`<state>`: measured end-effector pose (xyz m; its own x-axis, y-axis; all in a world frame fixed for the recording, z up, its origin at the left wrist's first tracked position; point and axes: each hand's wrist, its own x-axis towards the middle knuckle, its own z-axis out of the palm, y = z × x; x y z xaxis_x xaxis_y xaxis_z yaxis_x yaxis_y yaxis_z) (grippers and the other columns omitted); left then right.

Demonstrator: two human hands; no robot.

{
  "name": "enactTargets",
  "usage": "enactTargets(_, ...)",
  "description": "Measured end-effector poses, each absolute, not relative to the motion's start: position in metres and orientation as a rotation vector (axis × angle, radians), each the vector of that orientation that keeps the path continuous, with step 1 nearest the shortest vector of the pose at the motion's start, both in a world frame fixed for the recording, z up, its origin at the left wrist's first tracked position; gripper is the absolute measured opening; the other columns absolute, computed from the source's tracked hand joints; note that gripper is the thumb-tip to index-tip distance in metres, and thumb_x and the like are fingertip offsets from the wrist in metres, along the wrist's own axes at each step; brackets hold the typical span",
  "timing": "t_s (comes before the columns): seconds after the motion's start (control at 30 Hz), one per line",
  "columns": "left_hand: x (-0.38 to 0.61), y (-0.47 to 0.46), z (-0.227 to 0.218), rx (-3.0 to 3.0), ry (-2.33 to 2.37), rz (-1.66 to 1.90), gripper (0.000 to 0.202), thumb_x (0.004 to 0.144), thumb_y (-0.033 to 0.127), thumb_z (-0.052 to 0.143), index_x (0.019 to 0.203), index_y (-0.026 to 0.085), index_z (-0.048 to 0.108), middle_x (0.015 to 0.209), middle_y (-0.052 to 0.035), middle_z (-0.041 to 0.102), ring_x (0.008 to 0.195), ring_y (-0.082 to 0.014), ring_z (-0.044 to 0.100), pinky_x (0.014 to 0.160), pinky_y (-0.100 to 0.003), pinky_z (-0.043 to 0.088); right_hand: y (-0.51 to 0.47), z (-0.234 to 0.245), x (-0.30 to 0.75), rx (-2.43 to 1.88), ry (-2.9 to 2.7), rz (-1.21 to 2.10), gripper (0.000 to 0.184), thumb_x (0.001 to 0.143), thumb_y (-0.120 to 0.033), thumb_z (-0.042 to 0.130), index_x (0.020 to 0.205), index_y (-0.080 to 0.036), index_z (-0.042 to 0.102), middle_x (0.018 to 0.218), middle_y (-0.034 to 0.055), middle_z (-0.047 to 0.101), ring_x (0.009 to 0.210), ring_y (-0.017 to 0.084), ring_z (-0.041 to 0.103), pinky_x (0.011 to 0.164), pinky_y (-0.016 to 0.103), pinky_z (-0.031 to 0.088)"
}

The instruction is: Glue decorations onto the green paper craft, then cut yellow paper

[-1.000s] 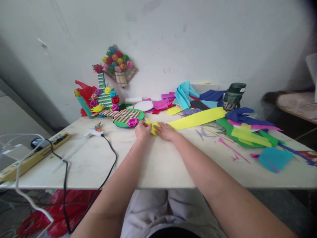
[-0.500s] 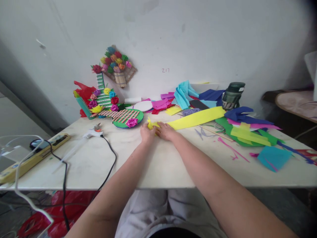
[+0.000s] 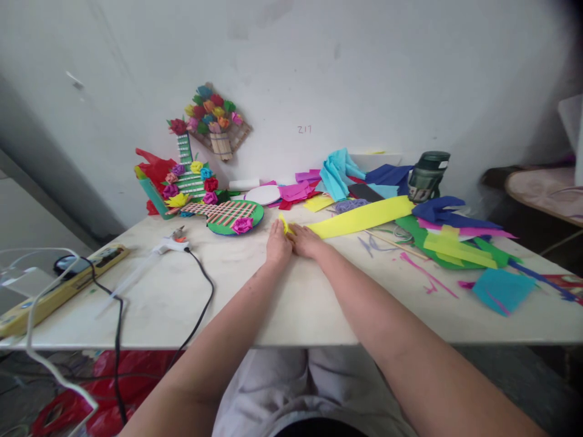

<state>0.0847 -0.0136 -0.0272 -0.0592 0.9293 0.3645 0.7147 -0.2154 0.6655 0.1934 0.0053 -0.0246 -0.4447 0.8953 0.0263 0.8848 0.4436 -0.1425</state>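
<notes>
A long yellow crepe paper strip (image 3: 364,216) runs from between my hands across to the green bottle at the right. Its near end is gathered and sticks up a little above my fingers. My left hand (image 3: 278,243) is closed on this gathered end, thumb side toward the other hand. Right beside it, my right hand (image 3: 306,241) grips the same strip, the fingers bent and touching the left hand. Parts of the fingertips are hidden. Left of my hands lies a green guitar-shaped craft (image 3: 218,213) with a pink paper flower.
A glue gun (image 3: 173,243) and its black cord lie at the left, near a yellow power strip (image 3: 86,279). Coloured paper (image 3: 339,176) is heaped along the wall. A dark green bottle (image 3: 428,176) stands at the right, with green paper (image 3: 437,249) and scraps before it.
My left hand has shifted slightly right and turned, closing up against the right hand. The gathered yellow end now stands between them. My right hand is nearly still.
</notes>
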Motion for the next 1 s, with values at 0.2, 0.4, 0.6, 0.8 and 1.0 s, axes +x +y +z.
enactTargets(0.2, 0.086, -0.011, -0.033, 2.087, 1.735, 1.006, 0.064, 0.07, 0.003, 0.041, 0.134, 0.008, 0.042, 0.143, -0.0106, 0.034, 0.133, -0.0196, 0.027, 0.111, -0.031, 0.02, 0.004, -0.023, 0.193, -1.638, -2.606, 0.145, 0.053, 0.092, -0.036, 0.021, 0.14, -0.017, 0.033, 0.15, 0.0074, 0.019, 0.138, 0.02, 0.012, 0.111, 0.038, 0.011)
enactTargets(0.4, 0.085, -0.013, -0.032, 2.099, 1.753, 0.97, 0.061, 0.071, 0.004, 0.042, 0.133, 0.007, 0.043, 0.141, -0.0112, 0.036, 0.132, -0.0203, 0.03, 0.111, -0.03, 0.021, 0.004, -0.024, 0.192, -1.632, -2.593, 0.141, 0.056, 0.092, -0.035, 0.02, 0.143, -0.013, 0.023, 0.15, 0.009, 0.019, 0.138, 0.02, 0.013, 0.11, 0.038, 0.012)
enactTargets(0.6, 0.084, -0.016, -0.028, 2.141, 1.781, 0.918, 0.058, 0.074, 0.004, 0.041, 0.132, 0.008, 0.044, 0.14, -0.0109, 0.038, 0.13, -0.0197, 0.033, 0.11, -0.03, 0.024, 0.002, -0.023, 0.192, -1.63, -2.533, 0.154, 0.059, 0.091, -0.035, 0.019, 0.144, -0.008, 0.019, 0.149, 0.0101, 0.02, 0.137, 0.02, 0.015, 0.11, 0.037, 0.013)
enactTargets(0.8, 0.083, -0.022, -0.023, 2.217, 1.845, 0.779, 0.057, 0.076, 0.004, 0.039, 0.133, 0.004, 0.041, 0.141, -0.013, 0.035, 0.129, -0.0194, 0.035, 0.109, -0.027, 0.024, 0.0, -0.02, 0.191, -1.655, -2.523, 0.172, 0.06, 0.091, -0.035, 0.02, 0.143, -0.005, 0.017, 0.149, 0.0114, 0.02, 0.137, 0.019, 0.015, 0.111, 0.036, 0.012)
enactTargets(1.0, 0.083, -0.019, -0.025, 2.299, 1.909, 0.64, 0.056, 0.08, 0.007, 0.035, 0.135, 0.009, 0.04, 0.143, -0.0098, 0.033, 0.132, -0.0185, 0.029, 0.11, -0.031, 0.021, -0.002, -0.018, 0.192, -1.651, -2.545, 0.162, 0.059, 0.091, -0.032, 0.024, 0.143, -0.004, 0.019, 0.148, 0.0123, 0.02, 0.137, 0.02, 0.016, 0.111, 0.037, 0.014)
